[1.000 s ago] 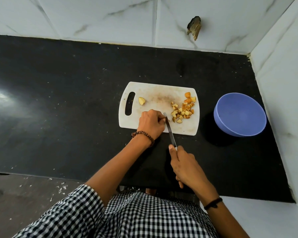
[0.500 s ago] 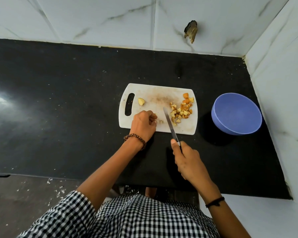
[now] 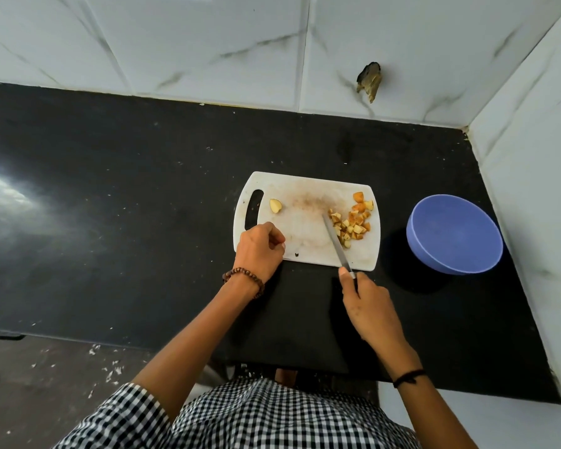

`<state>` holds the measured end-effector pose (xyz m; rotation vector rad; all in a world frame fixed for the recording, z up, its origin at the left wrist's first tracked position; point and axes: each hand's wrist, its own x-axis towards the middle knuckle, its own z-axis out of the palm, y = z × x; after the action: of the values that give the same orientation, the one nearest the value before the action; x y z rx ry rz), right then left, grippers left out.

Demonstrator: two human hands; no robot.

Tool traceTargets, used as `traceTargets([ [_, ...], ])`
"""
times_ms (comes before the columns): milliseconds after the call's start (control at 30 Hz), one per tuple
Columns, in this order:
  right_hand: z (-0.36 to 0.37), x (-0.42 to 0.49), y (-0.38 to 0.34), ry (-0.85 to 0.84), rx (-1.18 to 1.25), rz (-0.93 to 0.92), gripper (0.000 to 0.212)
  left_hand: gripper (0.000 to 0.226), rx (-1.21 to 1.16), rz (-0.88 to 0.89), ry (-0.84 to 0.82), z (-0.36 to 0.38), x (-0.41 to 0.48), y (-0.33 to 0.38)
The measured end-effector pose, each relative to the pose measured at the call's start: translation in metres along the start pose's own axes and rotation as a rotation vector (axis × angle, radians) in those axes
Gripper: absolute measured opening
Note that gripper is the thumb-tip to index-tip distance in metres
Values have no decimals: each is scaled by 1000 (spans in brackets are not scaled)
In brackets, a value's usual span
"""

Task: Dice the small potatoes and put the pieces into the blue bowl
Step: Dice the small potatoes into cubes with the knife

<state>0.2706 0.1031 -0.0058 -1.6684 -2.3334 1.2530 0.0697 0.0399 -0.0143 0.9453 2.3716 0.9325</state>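
A white cutting board (image 3: 305, 228) lies on the black counter. A heap of diced potato pieces (image 3: 353, 222) sits on its right side, and a single potato half (image 3: 275, 206) lies near the handle slot. My right hand (image 3: 368, 309) grips a knife (image 3: 336, 241) whose blade lies against the left of the heap. My left hand (image 3: 259, 249) rests at the board's front left corner with fingers curled; I see nothing in it. The blue bowl (image 3: 454, 234) stands empty to the right of the board.
The black counter (image 3: 110, 205) stretches far to the left. White tiled walls close the back and the right side, just beyond the bowl. A broken spot in the back wall (image 3: 369, 80) sits above the board. The counter's front edge runs below my arms.
The left hand drew back left from the middle of the board to its front left corner. The knife swept right, pushing fresh cut pieces into the heap.
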Motion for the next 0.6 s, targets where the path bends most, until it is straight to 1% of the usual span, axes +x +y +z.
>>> traceTargets([
  [100, -3, 2, 1, 18, -7, -25, 49, 10, -6, 11, 1, 2, 3, 1],
  [233, 6, -2, -4, -38, -53, -118, 44, 9, 16, 30, 27, 2, 9, 6],
  [367, 5, 3, -3, -27, -90, -102, 45, 10, 68, 59, 117, -4, 18, 4],
  [500, -6, 9, 0, 8, -83, -42, 47, 25, 158, 94, 191, -10, 27, -3],
  [600, -8, 7, 1, 12, -76, -54, 47, 44, 218, 102, 172, -10, 37, -6],
])
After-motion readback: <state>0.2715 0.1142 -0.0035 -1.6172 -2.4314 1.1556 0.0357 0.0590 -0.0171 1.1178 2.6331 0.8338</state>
